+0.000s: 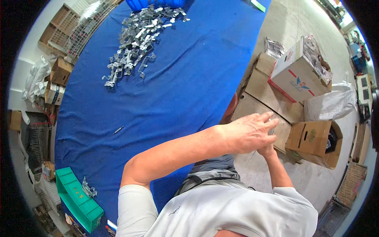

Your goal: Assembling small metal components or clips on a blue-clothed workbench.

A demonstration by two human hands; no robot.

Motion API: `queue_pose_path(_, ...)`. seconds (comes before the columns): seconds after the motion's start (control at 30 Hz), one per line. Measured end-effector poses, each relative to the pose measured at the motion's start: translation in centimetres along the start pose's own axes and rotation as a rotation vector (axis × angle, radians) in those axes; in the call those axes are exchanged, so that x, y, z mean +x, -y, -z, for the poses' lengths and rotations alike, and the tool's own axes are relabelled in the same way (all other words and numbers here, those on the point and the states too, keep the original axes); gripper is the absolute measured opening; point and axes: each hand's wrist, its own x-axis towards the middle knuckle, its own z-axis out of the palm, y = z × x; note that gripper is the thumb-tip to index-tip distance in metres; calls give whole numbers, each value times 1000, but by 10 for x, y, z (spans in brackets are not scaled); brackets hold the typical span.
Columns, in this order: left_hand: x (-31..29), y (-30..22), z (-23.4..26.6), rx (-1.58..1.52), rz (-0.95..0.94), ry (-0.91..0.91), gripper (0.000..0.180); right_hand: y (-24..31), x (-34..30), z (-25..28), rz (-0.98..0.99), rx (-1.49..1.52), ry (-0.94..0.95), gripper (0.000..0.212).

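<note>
My left hand [250, 132] is out to the right, past the edge of the blue-covered table. Its fingers are bent over a small, greyish, see-through thing [272, 124], of which only a little shows between them. What it is, I cannot make out. Just behind and below is my right hand [267, 150], mostly hidden by the left one, so its fingers do not show. Far from both hands, a heap of small metal brackets [136, 39] lies on the blue cloth [177, 87].
A blue bin [156, 4] stands behind the heap. A pen [118, 130] lies on the cloth at left. Near left is a green plastic bin [77, 199] beside a few metal parts [89, 187]. Cardboard boxes [292, 71] and an open carton [310, 140] stand at right.
</note>
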Motion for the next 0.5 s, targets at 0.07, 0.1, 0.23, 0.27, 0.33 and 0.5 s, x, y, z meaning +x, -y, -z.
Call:
queue_pose_path(0.07, 3, -2, -1, -12, 12, 129, 44, 0, -2, -2, 5, -61, 1, 67)
queue_pose_path(0.1, 3, -4, -1, 24, 4, 104, 38, 0, -2, -4, 8, -91, 3, 66)
queue_pose_path(0.23, 10, -10, -9, 107, 8, 72, 32, 7, 9, -11, 8, -40, -11, 66)
queue_pose_path(0.27, 10, -11, -7, 120, 25, 70, 32, -2, 6, 0, 8, -19, -12, 66)
queue_pose_path(0.33, 9, -13, -4, 147, 66, 55, 33, -1, 10, -10, 7, 23, -9, 66)
queue_pose_path(0.5, 35, -20, -2, 141, 203, 150, 28, -6, -3, 2, -21, 114, -2, 65)
